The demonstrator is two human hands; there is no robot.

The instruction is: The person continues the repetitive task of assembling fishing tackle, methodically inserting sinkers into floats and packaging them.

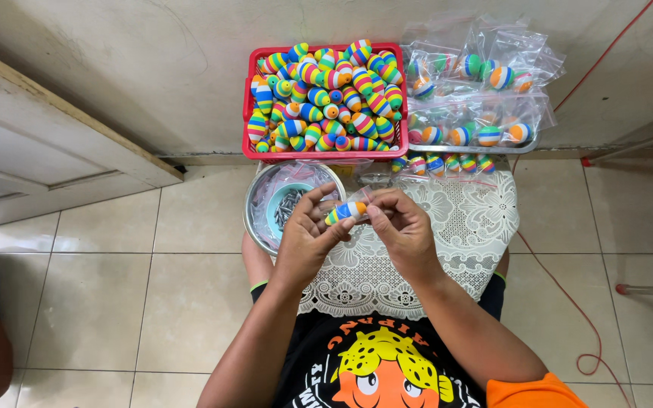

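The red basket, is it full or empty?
Full. The red basket is heaped above its rim with striped floats; no bare bottom shows.

- A striped float (346, 211), egg-shaped with bands of blue, white, orange, yellow and green, is lying nearly level, its right end tilting slightly up, above the lace cloth.
- It is sitting partly inside a small clear plastic bag (363, 205), which is wrapping its right end.
- The left hand (305, 238) is gripping the float's left end with thumb and fingers.
- The right hand (402, 227) is pinching the bag.
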